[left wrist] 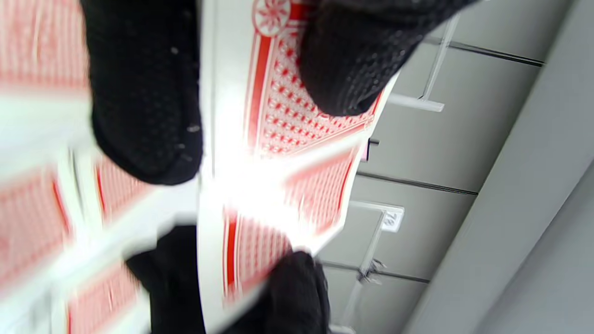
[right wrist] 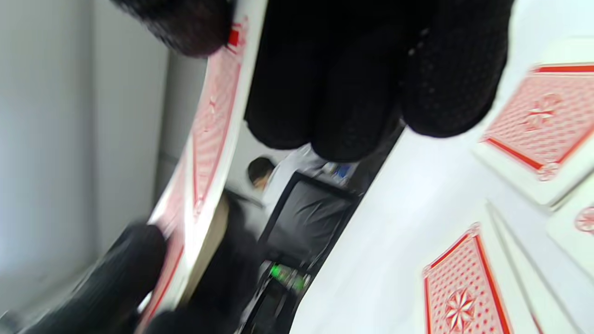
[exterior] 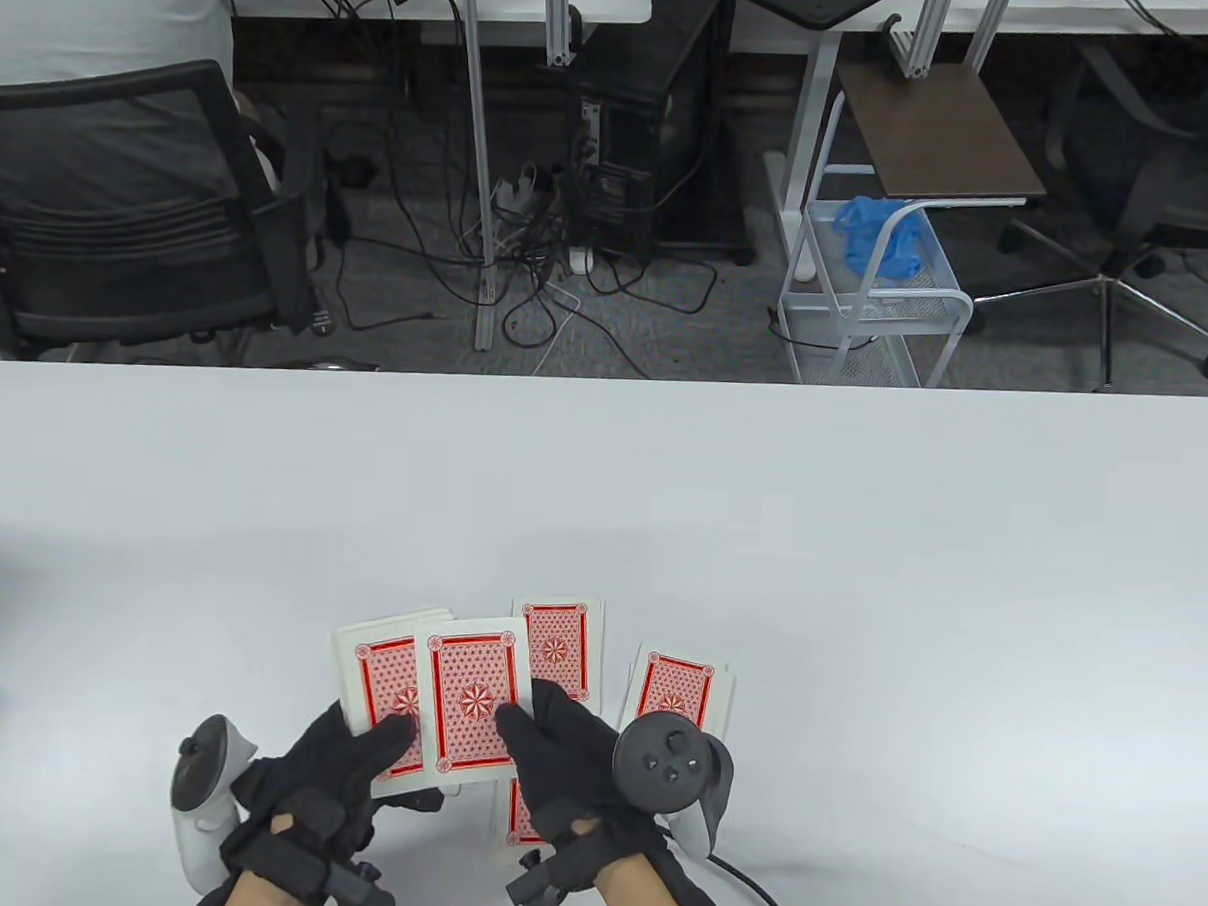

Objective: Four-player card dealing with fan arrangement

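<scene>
On the white table (exterior: pixel 602 493), the left hand (exterior: pixel 335 772) grips the deck (exterior: pixel 389 679); the right hand (exterior: pixel 560 761) pinches its top card (exterior: pixel 468 697), dealt piles (exterior: pixel 676 688) close by, open tabletop beyond.

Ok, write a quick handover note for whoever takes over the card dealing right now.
Left hand holds the deck face down above the table. Right hand pinches the top card, drawn partly off the deck.
Dealt so far: cards in piles at the far middle, at the right, and under the right hand.
Left: place this card, keep dealing, then fan the piles.
</scene>
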The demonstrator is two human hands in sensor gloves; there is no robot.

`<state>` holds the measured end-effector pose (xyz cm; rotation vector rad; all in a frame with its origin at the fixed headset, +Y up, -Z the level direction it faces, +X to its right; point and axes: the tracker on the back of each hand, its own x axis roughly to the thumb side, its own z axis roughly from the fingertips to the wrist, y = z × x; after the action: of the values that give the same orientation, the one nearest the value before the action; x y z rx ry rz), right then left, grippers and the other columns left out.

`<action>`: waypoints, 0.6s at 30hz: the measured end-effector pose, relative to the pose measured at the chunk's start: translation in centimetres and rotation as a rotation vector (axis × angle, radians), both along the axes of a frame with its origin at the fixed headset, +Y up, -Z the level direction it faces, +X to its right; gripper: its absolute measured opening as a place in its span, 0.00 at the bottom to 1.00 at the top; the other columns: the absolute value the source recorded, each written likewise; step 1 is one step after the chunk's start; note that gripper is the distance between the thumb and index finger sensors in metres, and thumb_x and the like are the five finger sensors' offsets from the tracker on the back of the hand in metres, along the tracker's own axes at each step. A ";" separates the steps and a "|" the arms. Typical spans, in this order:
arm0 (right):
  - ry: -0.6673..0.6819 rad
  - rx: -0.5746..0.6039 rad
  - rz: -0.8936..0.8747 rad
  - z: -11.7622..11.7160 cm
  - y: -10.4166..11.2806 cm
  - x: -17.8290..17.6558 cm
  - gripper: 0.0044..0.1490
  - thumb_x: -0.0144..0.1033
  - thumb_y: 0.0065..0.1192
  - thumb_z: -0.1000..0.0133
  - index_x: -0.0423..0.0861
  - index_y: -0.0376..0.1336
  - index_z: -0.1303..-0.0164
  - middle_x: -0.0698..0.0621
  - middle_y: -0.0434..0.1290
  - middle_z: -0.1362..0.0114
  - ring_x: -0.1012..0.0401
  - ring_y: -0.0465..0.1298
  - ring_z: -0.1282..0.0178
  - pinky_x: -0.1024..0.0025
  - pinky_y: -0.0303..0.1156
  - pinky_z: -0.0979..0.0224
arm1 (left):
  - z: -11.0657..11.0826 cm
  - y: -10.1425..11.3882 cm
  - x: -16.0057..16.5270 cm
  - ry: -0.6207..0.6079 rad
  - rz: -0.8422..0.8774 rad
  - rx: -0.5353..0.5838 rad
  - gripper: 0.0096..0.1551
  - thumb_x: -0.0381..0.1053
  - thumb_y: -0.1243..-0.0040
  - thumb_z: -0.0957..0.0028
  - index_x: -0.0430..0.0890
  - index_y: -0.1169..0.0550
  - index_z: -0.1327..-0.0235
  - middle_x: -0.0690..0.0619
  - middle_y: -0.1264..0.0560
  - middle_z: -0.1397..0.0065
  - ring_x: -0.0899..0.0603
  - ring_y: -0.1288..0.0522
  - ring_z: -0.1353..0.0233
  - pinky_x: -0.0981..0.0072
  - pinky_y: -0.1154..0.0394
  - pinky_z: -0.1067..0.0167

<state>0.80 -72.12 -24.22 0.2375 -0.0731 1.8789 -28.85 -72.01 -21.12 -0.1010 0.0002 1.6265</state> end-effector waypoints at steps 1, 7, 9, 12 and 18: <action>-0.038 -0.018 0.009 -0.2 -0.4 -0.1 0.26 0.46 0.46 0.32 0.41 0.71 0.44 0.47 0.81 0.48 0.44 0.82 0.46 0.39 0.76 0.43 | 0.1 0.4 -0.8 0.060 -0.023 0.018 0.29 0.51 0.30 0.47 0.48 0.22 0.32 0.50 0.13 0.34 0.38 0.07 0.43 0.57 0.07 0.59; -0.103 -0.187 0.294 -2.5 -1.7 -4.0 0.24 0.44 0.52 0.32 0.38 0.74 0.54 0.34 0.69 0.33 0.32 0.68 0.32 0.28 0.65 0.35 | 0.6 0.8 -3.3 0.193 0.083 0.027 0.29 0.51 0.30 0.46 0.46 0.22 0.31 0.48 0.13 0.34 0.36 0.08 0.44 0.55 0.08 0.60; -0.071 -0.203 0.448 -3.1 -2.2 -5.8 0.24 0.44 0.58 0.34 0.37 0.74 0.49 0.33 0.66 0.30 0.31 0.65 0.30 0.26 0.62 0.33 | 0.6 0.6 -3.3 0.189 0.087 0.021 0.29 0.51 0.31 0.46 0.46 0.22 0.31 0.48 0.13 0.34 0.36 0.08 0.43 0.55 0.08 0.59; -0.081 -0.210 0.680 -3.4 -3.1 -8.5 0.24 0.42 0.64 0.37 0.35 0.76 0.49 0.32 0.66 0.30 0.30 0.64 0.30 0.24 0.60 0.33 | 0.5 0.6 -3.5 0.199 0.051 0.022 0.29 0.51 0.31 0.46 0.46 0.22 0.31 0.48 0.14 0.33 0.35 0.08 0.43 0.54 0.08 0.60; -0.079 -0.191 1.246 -3.4 -4.4 -11.5 0.27 0.52 0.64 0.37 0.37 0.74 0.59 0.35 0.68 0.33 0.31 0.65 0.31 0.23 0.59 0.32 | 0.5 0.7 -3.7 0.199 0.060 0.027 0.29 0.50 0.31 0.46 0.46 0.21 0.31 0.47 0.13 0.34 0.35 0.08 0.43 0.53 0.08 0.59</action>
<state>-10.69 -76.49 -27.66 0.0580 0.2641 3.1098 -32.52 -71.27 -20.58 0.0826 0.1293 1.6898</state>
